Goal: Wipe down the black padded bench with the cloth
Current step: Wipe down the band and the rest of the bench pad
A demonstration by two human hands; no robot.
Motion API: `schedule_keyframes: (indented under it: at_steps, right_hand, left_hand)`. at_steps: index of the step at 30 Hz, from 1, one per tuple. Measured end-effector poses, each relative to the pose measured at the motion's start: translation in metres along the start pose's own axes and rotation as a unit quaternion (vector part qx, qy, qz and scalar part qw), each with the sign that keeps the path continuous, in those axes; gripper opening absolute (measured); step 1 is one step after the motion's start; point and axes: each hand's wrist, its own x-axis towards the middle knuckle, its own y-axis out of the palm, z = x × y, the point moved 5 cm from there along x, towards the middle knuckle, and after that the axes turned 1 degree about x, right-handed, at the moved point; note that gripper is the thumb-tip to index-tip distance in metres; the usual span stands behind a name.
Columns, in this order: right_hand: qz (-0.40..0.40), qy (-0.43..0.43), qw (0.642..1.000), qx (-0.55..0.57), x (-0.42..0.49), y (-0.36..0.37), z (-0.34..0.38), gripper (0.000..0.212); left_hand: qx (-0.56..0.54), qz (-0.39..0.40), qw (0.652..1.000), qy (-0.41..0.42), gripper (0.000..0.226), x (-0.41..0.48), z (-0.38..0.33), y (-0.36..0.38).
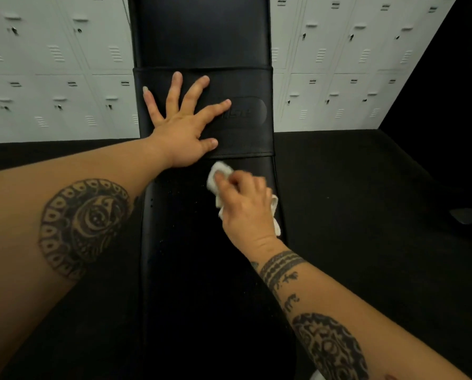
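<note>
The black padded bench [201, 37] runs straight away from me down the middle of the head view, with a wide black band [245, 133] wrapped across it. My left hand [184, 124] lies flat on that band, fingers spread and straight. Just below the band, my right hand [245, 204] grips a bunched white cloth [218, 174] and holds it against the bench pad. Part of the cloth sticks out past the fingers, and a strip hangs by the wrist on the right.
Rows of white lockers [51, 64] stand behind the bench on both sides. Dark floor [352, 215] surrounds the bench. A small grey object [465, 216] lies on the floor at the right. A black wall [454, 78] closes the right side.
</note>
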Motion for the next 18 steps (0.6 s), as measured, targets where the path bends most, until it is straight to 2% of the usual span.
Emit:
schedule_keyframes:
  at_steps: [2, 3, 7, 9, 11, 14, 18]
  right_hand:
    - [0.037, -0.070, 0.997, 0.004, -0.025, 0.000, -0.009, 0.051]
    - [0.032, -0.065, 0.997, 0.013, -0.039, -0.002, -0.019, 0.048]
    - [-0.044, 0.084, 0.995, 0.039, -0.054, -0.011, -0.053, 0.046]
    - [-0.081, 0.183, 0.978, 0.057, -0.032, -0.015, -0.056, 0.045]
    - [-0.108, 0.244, 0.961, 0.078, -0.003, -0.020, -0.057, 0.042]
    - [-0.102, 0.258, 0.957, 0.084, 0.025, -0.023, -0.057, 0.043]
    - [-0.049, 0.283, 0.949, 0.130, -0.009, -0.015, -0.065, 0.050]
  left_hand:
    - [-0.003, 0.000, 1.000, -0.003, 0.076, 0.000, 0.001, -0.001]
    - [-0.004, 0.003, 1.000, -0.003, 0.076, 0.000, 0.002, 0.000]
    - [-0.002, -0.005, 1.000, -0.001, 0.076, 0.002, 0.001, 0.000]
    - [0.002, -0.010, 1.000, 0.001, 0.077, 0.002, 0.001, 0.001]
    - [0.006, -0.007, 1.000, 0.000, 0.077, 0.002, 0.001, 0.001]
    - [0.012, -0.001, 1.000, 0.000, 0.077, 0.001, 0.001, 0.001]
    - [0.011, -0.005, 1.000, 0.000, 0.076, 0.001, 0.002, 0.001]
